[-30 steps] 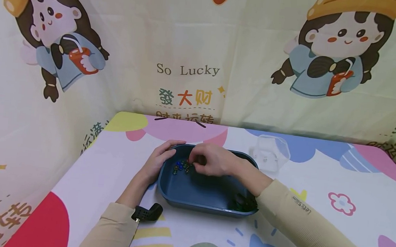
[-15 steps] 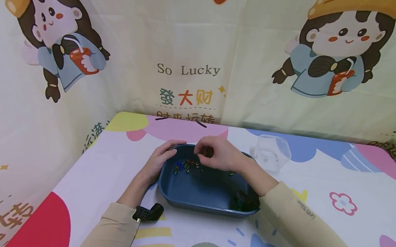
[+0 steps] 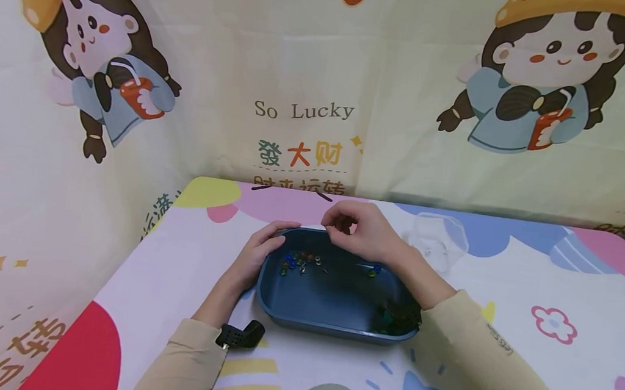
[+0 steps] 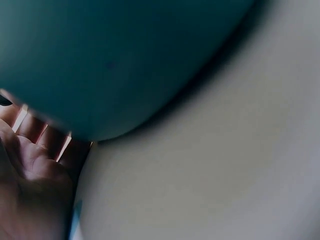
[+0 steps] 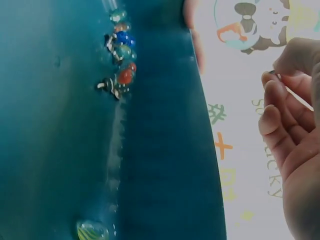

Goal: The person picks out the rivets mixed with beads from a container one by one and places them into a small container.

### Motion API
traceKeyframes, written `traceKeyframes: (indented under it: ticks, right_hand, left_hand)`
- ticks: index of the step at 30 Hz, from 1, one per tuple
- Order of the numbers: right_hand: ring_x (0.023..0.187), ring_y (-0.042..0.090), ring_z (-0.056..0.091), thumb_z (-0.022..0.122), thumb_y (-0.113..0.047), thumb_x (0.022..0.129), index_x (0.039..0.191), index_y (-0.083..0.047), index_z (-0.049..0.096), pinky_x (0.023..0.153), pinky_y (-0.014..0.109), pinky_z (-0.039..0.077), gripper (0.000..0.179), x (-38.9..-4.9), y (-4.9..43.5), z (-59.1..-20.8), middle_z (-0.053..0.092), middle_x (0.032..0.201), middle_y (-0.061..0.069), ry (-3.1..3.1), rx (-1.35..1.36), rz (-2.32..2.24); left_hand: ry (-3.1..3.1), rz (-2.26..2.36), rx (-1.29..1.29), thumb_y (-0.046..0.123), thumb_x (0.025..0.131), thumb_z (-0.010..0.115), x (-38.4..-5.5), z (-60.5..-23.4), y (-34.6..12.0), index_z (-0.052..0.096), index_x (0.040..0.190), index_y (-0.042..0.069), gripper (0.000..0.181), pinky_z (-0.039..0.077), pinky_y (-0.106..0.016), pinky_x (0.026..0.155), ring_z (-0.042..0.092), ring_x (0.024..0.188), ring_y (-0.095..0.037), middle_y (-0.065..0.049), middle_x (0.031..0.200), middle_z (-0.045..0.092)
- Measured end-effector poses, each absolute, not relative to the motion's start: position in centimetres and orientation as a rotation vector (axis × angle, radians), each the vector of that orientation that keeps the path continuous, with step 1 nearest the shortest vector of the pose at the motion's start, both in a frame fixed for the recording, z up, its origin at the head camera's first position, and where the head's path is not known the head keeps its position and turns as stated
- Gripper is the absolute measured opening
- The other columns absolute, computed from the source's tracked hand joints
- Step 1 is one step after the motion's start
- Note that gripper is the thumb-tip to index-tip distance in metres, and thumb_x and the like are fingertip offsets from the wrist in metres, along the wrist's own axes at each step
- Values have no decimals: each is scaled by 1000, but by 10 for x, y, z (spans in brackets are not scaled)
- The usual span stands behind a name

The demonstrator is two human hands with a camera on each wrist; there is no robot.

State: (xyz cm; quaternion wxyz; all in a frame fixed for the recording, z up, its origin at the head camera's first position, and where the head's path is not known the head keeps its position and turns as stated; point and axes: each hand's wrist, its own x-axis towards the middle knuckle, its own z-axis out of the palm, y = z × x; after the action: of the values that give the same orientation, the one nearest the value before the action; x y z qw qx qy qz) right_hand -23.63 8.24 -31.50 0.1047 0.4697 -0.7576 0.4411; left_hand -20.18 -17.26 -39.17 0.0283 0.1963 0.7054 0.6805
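Observation:
A dark blue rectangular tray (image 3: 310, 299) stands on the table. My left hand (image 3: 249, 254) grips its left end, thumb over the rim and fingers along the outside. Over the back rim, my right hand (image 3: 367, 233) pinches a tiny dark metal piece (image 5: 273, 73) between thumb and index fingertip; its exact kind is too small to tell. In the tray's back left lie several glass marbles (image 3: 290, 262) with small silvery metal parts (image 5: 107, 86) among them. A green-and-yellow swirled marble (image 5: 92, 231) sits farther right, beside a blue one (image 3: 377, 268).
Behind the tray's right end stands a clear plastic box (image 3: 441, 242), with small bits visible in it. A dark, unclear shape (image 3: 391, 316) fills the tray's front right corner. A patterned cloth (image 3: 313, 72) hangs behind the table.
My right hand has risen from beside the marbles, moving back and right to above the tray's back rim. More marbles now show. The left hand has kept its hold.

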Motion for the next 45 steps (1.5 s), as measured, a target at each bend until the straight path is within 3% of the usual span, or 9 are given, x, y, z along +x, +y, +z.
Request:
traceKeyframes:
  ticks: [9,30,37,45]
  right_hand:
    - [68,15,57,72,4,85,92,-6,72,60,27,49,12,-236,95,-303,66,83,-2,-2294,1325,1283]
    - [71,17,58,72,5,87,96,-6,72,65,29,52,14,-227,132,-280,67,85,-1,-2407,1131,1210]
    - [70,17,57,71,6,86,96,-6,72,63,25,50,16,-227,146,-282,66,83,-2,-2411,1110,1190]
    - [70,15,58,70,7,87,96,-6,73,64,23,50,16,-230,163,-288,67,84,-2,-2392,1081,1219]
  left_hand:
    - [2155,2122,637,14,105,42,-205,-395,-171,52,141,-3,41,42,-36,106,53,126,-31,-21,140,55]
    - [2188,2101,611,15,104,41,-203,-394,-173,52,141,-3,42,38,-46,109,52,127,-33,-20,140,55]
    - [2189,2101,595,14,104,41,-201,-393,-173,53,141,-2,42,35,-52,111,51,129,-36,-21,141,54]
    - [2202,2090,589,15,104,42,-201,-393,-173,53,141,-1,42,37,-50,110,52,128,-34,-19,141,54]
